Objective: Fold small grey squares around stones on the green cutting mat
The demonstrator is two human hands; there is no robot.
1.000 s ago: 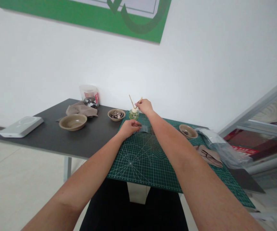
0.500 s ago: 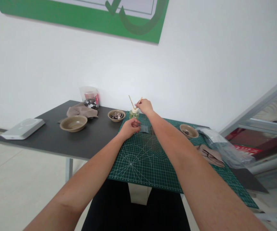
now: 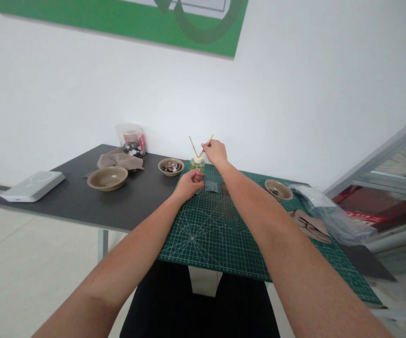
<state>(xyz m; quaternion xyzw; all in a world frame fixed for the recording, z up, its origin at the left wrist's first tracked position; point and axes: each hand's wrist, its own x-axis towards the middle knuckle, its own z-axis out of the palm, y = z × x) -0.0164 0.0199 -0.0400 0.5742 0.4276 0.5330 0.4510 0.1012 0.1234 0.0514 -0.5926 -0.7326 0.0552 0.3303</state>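
A small glass jar stands at the far edge of the green cutting mat, with thin wooden sticks poking out of it. My right hand hovers just right of the jar and pinches one stick, which slants up from the jar's mouth. My left hand rests on the mat in front of the jar, fingers curled loosely; what they hold, if anything, is hidden. A small grey square piece lies on the mat beside the left hand.
On the dark table: an empty tan bowl, a bowl of pebbles, a plastic tub, brown cloth, a white device. Right on the mat: another bowl, folded cloth, plastic bags.
My right hand has risen slightly and the pinched stick has come further up out of the jar. My left hand has stayed put, curling a little tighter.
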